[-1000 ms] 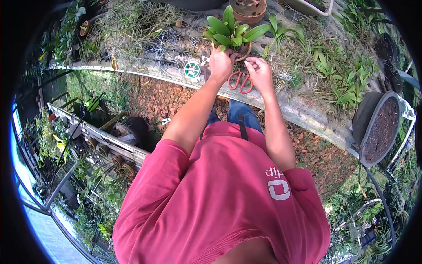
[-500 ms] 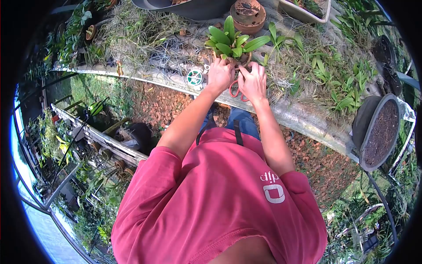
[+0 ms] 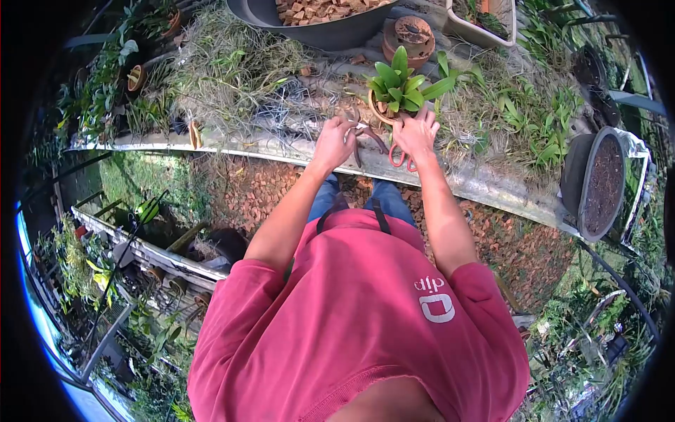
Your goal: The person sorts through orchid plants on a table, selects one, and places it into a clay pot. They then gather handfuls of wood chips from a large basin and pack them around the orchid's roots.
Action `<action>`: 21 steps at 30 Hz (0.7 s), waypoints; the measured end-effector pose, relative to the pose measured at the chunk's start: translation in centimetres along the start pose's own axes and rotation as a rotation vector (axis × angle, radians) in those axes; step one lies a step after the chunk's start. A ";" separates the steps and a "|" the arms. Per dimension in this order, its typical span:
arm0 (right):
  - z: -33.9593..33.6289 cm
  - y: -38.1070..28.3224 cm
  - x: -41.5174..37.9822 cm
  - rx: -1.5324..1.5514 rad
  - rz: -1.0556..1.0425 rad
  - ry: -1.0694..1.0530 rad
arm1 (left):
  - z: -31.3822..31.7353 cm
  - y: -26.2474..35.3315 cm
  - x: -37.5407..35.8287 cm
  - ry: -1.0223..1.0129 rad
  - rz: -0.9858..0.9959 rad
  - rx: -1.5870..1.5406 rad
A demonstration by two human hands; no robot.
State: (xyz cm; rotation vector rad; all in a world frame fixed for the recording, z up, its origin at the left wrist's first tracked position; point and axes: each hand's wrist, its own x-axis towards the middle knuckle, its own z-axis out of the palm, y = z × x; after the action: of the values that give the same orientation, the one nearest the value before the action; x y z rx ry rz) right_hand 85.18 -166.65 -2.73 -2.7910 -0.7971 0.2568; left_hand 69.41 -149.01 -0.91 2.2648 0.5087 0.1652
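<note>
A small clay pot [image 3: 380, 108] holds a green leafy plant [image 3: 401, 82] on the ledge before me. My right hand [image 3: 416, 133] grips the near right side of the pot, below the leaves. Red-handled scissors [image 3: 401, 159] lie partly under that hand. My left hand [image 3: 333, 144] is to the left of the pot, its fingers curled together; what they hold, if anything, is hidden. Dark-handled pliers [image 3: 369, 139] lie between my two hands, close to the left fingertips. The green reel seen earlier is out of sight, its spot covered by my left hand.
Behind the plant are stacked clay pots [image 3: 409, 43] and a big dark basin [image 3: 316, 32] with brown chunks. A soil-filled tub [image 3: 603, 184] stands at the right. Dry grassy plants [image 3: 225, 84] and thin wires [image 3: 281, 105] cover the ledge [image 3: 246, 156] at left.
My left hand has left the pot and moved left, over the green reel's place. The pliers are now exposed. My right hand has shifted onto the pot's side, and the view has turned slightly.
</note>
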 end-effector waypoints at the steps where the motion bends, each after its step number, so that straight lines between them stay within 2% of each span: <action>1: -0.7 -0.4 -0.5 0.003 0.034 0.033 | -1.1 -0.7 -0.5 -0.037 -0.029 -0.026; 4: -2.4 -2.4 -2.9 0.123 0.189 0.204 | -4.9 -2.8 -1.4 -0.121 -0.012 -0.105; 6: -1.9 -3.4 -4.4 0.289 0.226 0.332 | -6.5 -4.8 -1.6 -0.086 -0.009 -0.153; 8: -2.3 -6.3 -5.4 0.503 0.172 0.373 | -9.0 -5.4 -0.8 -0.076 -0.061 -0.210; 10: -4.9 -10.3 -5.3 0.647 0.094 0.384 | -11.5 -5.5 1.2 0.005 0.014 -0.224; 12: -7.2 -13.7 -3.6 0.613 -0.043 0.541 | -14.0 -5.1 4.3 0.104 0.078 -0.213; 14: -10.0 -16.7 -1.5 0.715 -0.106 0.488 | -16.5 -4.0 7.7 0.205 0.195 -0.191; 17: -14.1 -20.3 3.8 0.683 -0.320 0.549 | -19.7 -1.7 13.5 0.350 0.362 -0.104; 18: -15.3 -21.2 5.9 0.675 -0.341 0.515 | -20.2 -1.3 15.3 0.352 0.379 -0.068; 20: -16.0 -22.4 10.5 0.714 -0.236 0.442 | -20.6 -1.1 18.7 0.356 0.402 0.009; 21: -15.7 -22.1 13.1 0.574 -0.238 0.466 | -20.2 -1.5 20.4 0.302 0.343 0.030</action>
State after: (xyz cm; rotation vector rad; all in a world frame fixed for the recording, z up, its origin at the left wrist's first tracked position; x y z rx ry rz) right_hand 88.71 -143.95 16.77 -2.0769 -0.7730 -0.1790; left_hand 81.98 -125.93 10.79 2.3539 0.2715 0.6833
